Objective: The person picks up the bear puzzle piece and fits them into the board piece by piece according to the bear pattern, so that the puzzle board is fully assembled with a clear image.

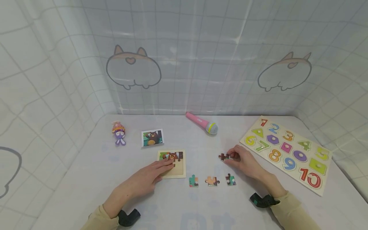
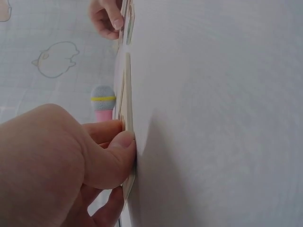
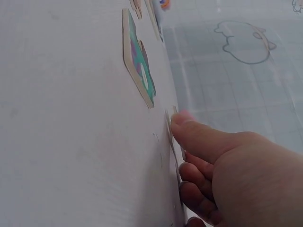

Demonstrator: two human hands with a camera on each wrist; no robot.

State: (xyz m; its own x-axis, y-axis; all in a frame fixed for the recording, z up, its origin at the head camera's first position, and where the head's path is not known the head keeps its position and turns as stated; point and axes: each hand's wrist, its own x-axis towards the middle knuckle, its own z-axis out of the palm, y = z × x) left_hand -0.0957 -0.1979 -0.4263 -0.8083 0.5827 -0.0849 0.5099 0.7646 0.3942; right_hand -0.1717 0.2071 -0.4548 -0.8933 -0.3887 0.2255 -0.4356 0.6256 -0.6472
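My left hand point(image 1: 149, 175) lies over the left side of a square wooden puzzle board point(image 1: 179, 172), gripping its edge between thumb and fingers. Bear-picture pieces fill the board's upper part, and bare wood shows below. Over the table to the right, my right hand point(image 1: 244, 161) pinches a dark brown puzzle piece point(image 1: 222, 157) by its right end; the fingers cover part of it. Nearer me, three loose pieces form a row: a green one point(image 1: 193, 181), a tan and brown one point(image 1: 212, 181) and a green and brown one point(image 1: 231, 179).
A bear picture card point(image 1: 152, 138) lies behind the board, with a purple doll point(image 1: 119, 133) to its left. Farther back is a pink toy microphone point(image 1: 202, 123). A number-and-shape board point(image 1: 286, 153) lies right of my right hand. Gridded curtains point(image 1: 195, 64) surround the table.
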